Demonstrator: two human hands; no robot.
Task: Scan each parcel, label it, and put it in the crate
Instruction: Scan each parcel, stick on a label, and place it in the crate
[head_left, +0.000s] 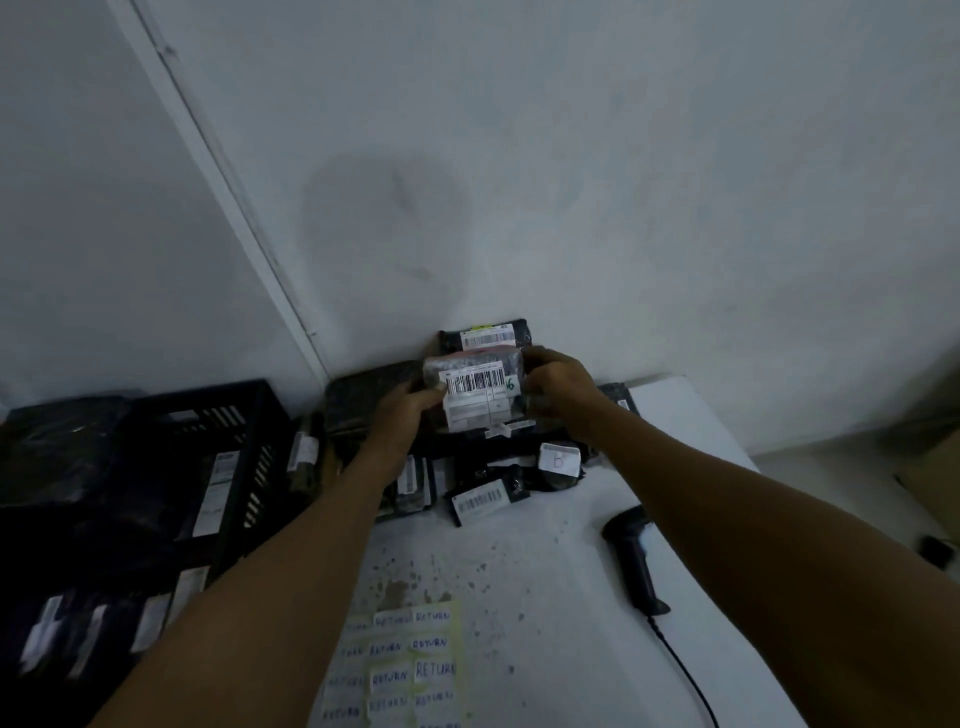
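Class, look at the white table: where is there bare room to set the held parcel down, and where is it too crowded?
Bare tabletop lies between the parcel pile, the RETURN sticker sheet and the barcode scanner. A further strip lies right of the pile. It is crowded by the wall, where the left hand and right hand grip the parcel.

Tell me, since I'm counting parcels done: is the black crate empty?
Not empty: the crate holds dark parcels with white labels, seen through its slatted side.
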